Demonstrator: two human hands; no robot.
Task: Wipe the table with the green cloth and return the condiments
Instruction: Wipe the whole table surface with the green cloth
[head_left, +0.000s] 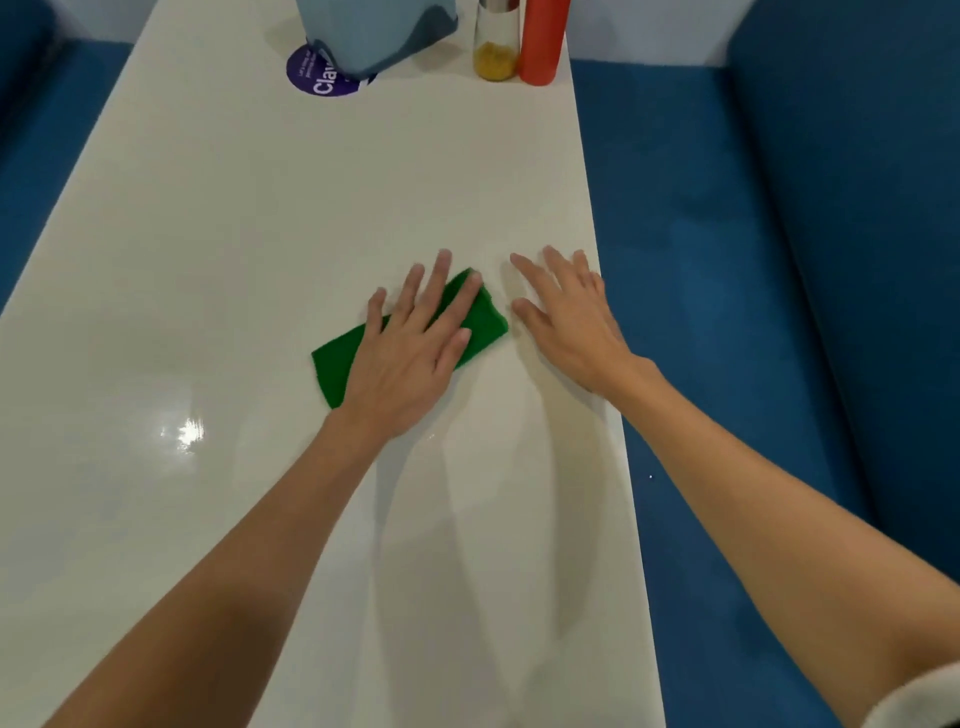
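— So, where's the green cloth (336, 366)?
— On the surface (249, 234), pressed under my left hand (410, 343), fingers straight. My right hand (569, 317) is open just beside it. The red bottle (543, 44) and spice jar (496, 49) stand at the far end.

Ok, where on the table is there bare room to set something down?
The wide stretch of table between the green cloth and the far-end items is bare, as is everything left of the cloth. Crowded: the far end, with the blue container, shaker and red bottle.

blue container (374, 31), purple sticker (318, 79), blue bench (779, 270)
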